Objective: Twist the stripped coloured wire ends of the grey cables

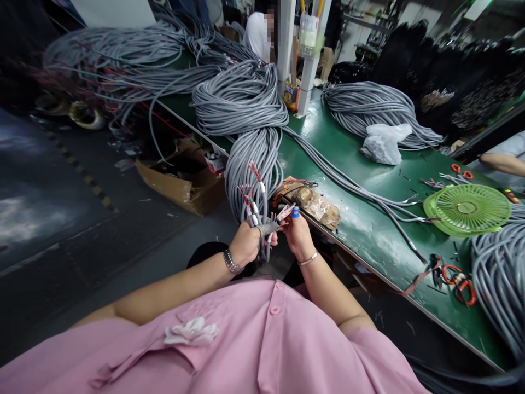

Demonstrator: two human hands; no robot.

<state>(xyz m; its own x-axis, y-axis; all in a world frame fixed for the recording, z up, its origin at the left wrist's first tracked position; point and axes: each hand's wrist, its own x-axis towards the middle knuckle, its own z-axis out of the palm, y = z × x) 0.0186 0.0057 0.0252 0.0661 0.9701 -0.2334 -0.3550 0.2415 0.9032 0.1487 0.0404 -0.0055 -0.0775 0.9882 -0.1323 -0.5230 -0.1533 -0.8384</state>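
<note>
My left hand [246, 243] is closed around the ends of several grey cables, with its fingers wrapped by something grey. Red and white stripped wires [247, 194] fan out above it. One cable end with coloured wires [274, 218] points toward my right hand [298, 235]. That hand is pinched on a small pale pink strip [285, 212], right beside those wires; its exact kind is too small to tell. A blue cover [295, 212] sits on one of its fingertips. Behind both hands, the coiled grey cable bundle [254, 164] hangs over the table's edge.
The green table [348, 180] carries further cable coils [365, 106], a plastic bag [383, 143], a green fan [467, 209] and orange-handled scissors [459, 284]. A taped brown piece [314, 202] lies at its edge. An open cardboard box [184, 183] stands below. Another person's arm [504, 162] shows at right.
</note>
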